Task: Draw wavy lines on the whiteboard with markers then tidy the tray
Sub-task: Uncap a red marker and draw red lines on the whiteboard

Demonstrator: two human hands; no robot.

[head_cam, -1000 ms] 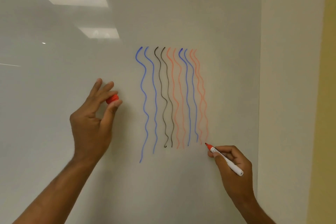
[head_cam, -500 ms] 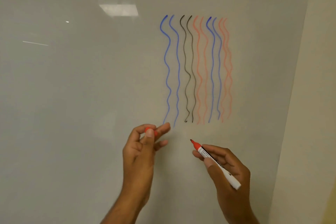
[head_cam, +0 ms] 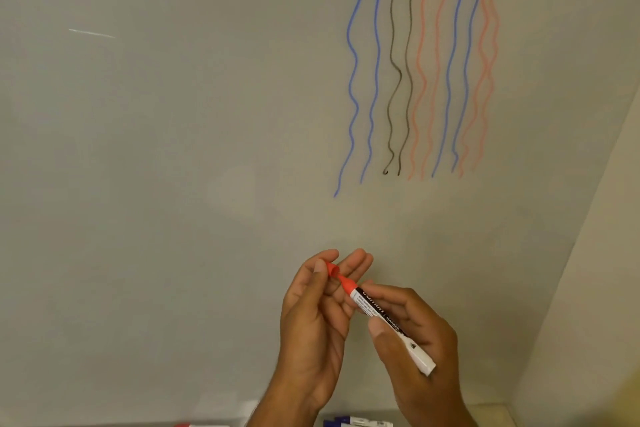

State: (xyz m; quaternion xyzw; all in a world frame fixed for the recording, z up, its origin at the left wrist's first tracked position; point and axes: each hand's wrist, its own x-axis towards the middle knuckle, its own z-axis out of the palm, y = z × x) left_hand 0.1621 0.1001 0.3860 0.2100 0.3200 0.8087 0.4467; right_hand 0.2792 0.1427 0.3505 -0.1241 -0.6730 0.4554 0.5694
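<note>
My left hand (head_cam: 311, 315) pinches the red cap (head_cam: 331, 269) between thumb and first finger. My right hand (head_cam: 415, 347) grips the marker (head_cam: 391, 324), fingers curled round its white body. Its red tip is at the cap's mouth. The label says "MARKER"; the brand word is too blurry. Both hands are low by the whiteboard (head_cam: 173, 149), under the blue, black and red wavy lines (head_cam: 419, 63). More markers (head_cam: 356, 422) lie at its bottom edge.

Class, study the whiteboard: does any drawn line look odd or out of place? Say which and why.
Two things. The leftmost blue line trails lower than the rest, and the two rightmost red lines tangle, crossing each other instead of running side by side.
</note>
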